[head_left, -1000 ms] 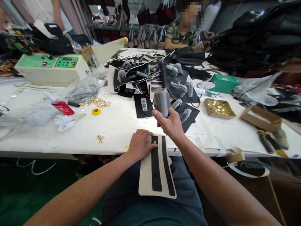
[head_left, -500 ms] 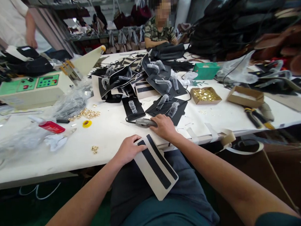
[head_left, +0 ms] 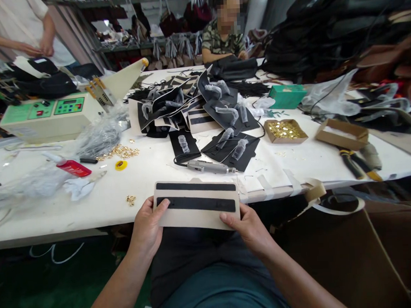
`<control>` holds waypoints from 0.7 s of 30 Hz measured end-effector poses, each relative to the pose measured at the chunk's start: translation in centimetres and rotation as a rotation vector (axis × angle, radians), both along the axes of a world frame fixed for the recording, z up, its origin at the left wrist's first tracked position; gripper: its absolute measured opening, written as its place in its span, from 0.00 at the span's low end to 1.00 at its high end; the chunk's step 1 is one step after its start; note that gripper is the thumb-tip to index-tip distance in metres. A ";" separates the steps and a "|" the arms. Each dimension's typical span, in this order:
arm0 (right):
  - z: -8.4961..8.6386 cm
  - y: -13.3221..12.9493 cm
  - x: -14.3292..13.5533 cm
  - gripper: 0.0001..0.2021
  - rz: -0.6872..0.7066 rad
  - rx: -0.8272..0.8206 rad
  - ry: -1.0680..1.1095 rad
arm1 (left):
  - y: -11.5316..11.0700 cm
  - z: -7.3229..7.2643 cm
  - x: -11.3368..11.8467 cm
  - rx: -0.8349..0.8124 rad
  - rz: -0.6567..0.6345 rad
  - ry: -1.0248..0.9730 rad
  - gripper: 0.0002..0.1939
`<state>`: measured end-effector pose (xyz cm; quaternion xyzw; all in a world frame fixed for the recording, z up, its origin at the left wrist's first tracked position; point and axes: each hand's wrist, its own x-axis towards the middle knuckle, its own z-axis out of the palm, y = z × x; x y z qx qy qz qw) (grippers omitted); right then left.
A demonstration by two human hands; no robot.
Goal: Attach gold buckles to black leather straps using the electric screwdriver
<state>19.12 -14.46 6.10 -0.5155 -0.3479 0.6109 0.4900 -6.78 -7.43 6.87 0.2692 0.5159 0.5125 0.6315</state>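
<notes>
Panel [head_left: 197, 203] has swung crosswise; left hand [head_left: 147, 228], right hand [head_left: 254, 227]: fingers pinched over opposite ends. Probably light, semi-stiff; hold by short edges.

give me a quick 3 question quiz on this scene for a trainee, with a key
1. True or false: the left hand and right hand both hold the panel.
2. Which of these lies nearest the panel's far edge?
A) red bottle
B) grey tool
C) green box
3. Fill the gap: the tape roll is ____ in colour.

Key:
1. True, at opposite ends.
2. B
3. Yellow
</notes>
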 end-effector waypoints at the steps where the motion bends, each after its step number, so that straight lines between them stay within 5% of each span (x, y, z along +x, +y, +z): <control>1: 0.3 0.1 -0.5 0.25 -0.012 -0.023 -0.026 | -0.8 -0.4 -0.2 -0.001 0.011 -0.014 0.30; 4: 1.9 1.1 -1.0 0.21 -0.006 -0.009 -0.148 | -2.8 -1.8 -1.6 0.000 0.017 0.016 0.29; 8: 4.8 2.8 -1.7 0.12 0.222 0.214 -0.476 | -4.4 -2.6 -4.3 0.105 0.102 0.336 0.32; 11: 6.4 3.8 -3.5 0.09 0.498 0.477 -0.661 | -5.3 -0.6 -5.8 0.297 0.124 0.622 0.34; 16: 6.9 5.6 -7.9 0.26 0.771 0.703 -0.740 | -5.8 3.7 -6.5 0.590 -0.268 0.797 0.24; 21: 6.6 7.6 -11.4 0.16 0.867 0.704 -0.696 | -5.1 2.9 -7.8 0.416 -0.247 0.578 0.06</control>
